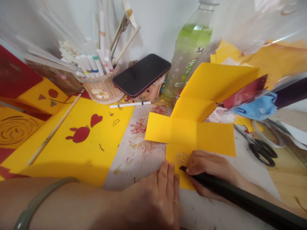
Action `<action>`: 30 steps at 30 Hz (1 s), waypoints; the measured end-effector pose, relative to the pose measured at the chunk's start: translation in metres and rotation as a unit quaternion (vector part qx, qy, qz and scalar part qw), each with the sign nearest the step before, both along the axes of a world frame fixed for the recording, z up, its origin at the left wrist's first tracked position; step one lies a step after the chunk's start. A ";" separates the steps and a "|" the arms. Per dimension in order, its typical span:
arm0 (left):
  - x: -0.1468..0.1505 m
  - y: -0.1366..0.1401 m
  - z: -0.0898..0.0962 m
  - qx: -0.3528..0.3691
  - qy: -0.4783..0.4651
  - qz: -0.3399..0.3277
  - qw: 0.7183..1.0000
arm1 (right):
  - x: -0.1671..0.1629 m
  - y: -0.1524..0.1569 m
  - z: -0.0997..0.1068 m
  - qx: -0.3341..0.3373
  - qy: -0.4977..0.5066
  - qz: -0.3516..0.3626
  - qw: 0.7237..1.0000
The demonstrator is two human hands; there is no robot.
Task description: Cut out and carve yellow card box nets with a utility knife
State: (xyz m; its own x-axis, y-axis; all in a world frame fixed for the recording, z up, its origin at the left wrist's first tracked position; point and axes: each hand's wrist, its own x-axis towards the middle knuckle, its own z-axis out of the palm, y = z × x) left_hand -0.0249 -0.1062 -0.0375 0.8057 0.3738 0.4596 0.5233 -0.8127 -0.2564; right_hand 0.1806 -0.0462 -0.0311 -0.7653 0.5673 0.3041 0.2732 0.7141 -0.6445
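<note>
A yellow card cut as a cross-shaped box net point(183, 127) lies on the work mat, its far flap folded up. My right hand point(213, 167) grips a long black craft knife point(223, 188), with its dark angled tip against the near panel. Close to that tip, curved slits form a spiral point(182, 158) in the card, and grey shows through them. My left hand point(155, 198) lies flat at the near-left edge of the same panel, fingers stretched out and pressing on it. A thin ring is on one finger.
Black-handled scissors point(263, 151) lie at right beside a tape roll point(270, 135). A yellow sheet with red cutouts point(120, 121) and a wooden stick point(56, 126) are at left. Behind stand a marker holder point(103, 89), a phone point(142, 75) and a green drink bottle point(189, 54).
</note>
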 end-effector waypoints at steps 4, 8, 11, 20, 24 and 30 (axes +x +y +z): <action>0.001 0.001 0.000 -0.003 -0.003 -0.008 1.000 | 0.003 0.003 -0.002 -0.027 0.011 0.038 0.999; 0.001 0.002 0.000 -0.003 -0.017 -0.011 1.000 | 0.006 0.009 -0.007 -0.030 0.034 0.074 0.996; 0.001 0.001 0.000 -0.003 -0.022 -0.005 1.000 | 0.008 0.016 -0.012 -0.033 0.056 0.112 0.992; -0.001 0.002 0.001 0.000 -0.019 -0.018 1.000 | 0.013 0.023 -0.008 -0.072 0.048 0.164 0.983; -0.001 0.003 0.004 0.000 -0.011 -0.026 1.000 | 0.015 0.021 0.003 -0.120 0.011 0.164 0.979; 0.000 0.002 0.006 -0.008 -0.002 -0.018 1.000 | 0.013 0.022 0.008 -0.138 0.007 0.165 0.977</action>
State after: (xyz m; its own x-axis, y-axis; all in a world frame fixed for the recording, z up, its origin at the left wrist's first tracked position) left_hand -0.0251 -0.1038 -0.0317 0.8166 0.3523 0.4572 0.4953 -0.8344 -0.2417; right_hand 0.1940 -0.0245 -0.0235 -0.9170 0.3529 0.1859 0.0483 0.5608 -0.8265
